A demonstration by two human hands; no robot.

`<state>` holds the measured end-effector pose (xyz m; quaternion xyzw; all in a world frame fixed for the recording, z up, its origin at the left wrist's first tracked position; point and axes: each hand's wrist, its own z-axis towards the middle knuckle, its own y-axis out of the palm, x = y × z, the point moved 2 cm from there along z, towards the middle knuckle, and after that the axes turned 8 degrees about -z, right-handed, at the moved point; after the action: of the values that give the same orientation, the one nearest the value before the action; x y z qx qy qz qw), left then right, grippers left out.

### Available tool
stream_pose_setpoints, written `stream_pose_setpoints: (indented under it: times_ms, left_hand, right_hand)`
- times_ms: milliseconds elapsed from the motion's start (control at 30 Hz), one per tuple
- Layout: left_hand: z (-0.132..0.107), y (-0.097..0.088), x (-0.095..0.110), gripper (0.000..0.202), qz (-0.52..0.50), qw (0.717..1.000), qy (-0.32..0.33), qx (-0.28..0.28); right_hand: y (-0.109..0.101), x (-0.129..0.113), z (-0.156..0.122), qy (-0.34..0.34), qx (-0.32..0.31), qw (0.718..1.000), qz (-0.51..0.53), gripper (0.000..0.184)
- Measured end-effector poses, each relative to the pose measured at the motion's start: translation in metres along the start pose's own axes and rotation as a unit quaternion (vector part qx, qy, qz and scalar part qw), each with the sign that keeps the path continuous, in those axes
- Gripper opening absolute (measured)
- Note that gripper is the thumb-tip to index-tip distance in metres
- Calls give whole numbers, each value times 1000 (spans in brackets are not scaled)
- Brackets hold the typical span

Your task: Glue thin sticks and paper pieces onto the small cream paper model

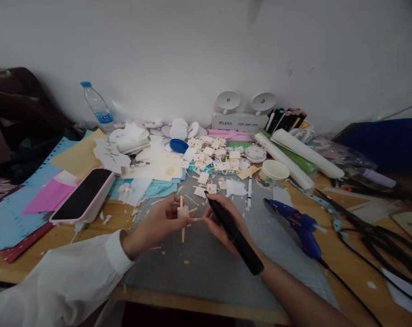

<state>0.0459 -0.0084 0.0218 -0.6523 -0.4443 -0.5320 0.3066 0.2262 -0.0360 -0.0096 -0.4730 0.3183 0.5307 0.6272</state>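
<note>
Over the grey mat (226, 281), my left hand (165, 215) pinches a small pale square piece (183, 211) with thin wooden sticks jutting out of it. One stick points up, one down, and others reach right. My right hand (231, 222) is closed round a thick black marker pen (236, 236), its narrow end pointing up and left. The right fingertips are by the end of a stick on the piece; whether they touch it is unclear. A heap of similar pale pieces with sticks (209, 154) lies just beyond both hands.
Right of the mat's middle lies a blue glue gun (296, 222) with a cord. A paper cup (274, 171), a white pen (249, 191) and paper rolls (304, 154) are behind. Leftward are a phone (85, 195), coloured papers (72, 154) and a water bottle (98, 106).
</note>
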Motion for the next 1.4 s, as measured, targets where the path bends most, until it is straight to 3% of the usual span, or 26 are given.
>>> stream_pose_setpoints:
  times_ms: [500,733,933,1100,1300,1400]
  left_hand:
    - [-3,-3,8,26,-48,991,-92,-79]
    - [-6,-9,13,26,-73,984,-130,-96]
    - [-6,-19,17,23,0,994,-66,-87]
    - [-2,-16,12,23,68,990,-24,-123]
    - [2,-4,12,33,266,957,54,-106]
    - [4,-1,13,45,304,942,79,-123]
  right_hand:
    - [-1,-4,-1,-59,-36,997,-44,33]
    - [-10,6,6,-55,12,998,-34,29]
    - [-24,24,16,14,99,993,-61,34]
    - [-30,27,18,27,147,982,-116,38]
    - [-33,15,19,-2,172,975,-141,38]
    - [-32,11,18,7,175,974,-145,38]
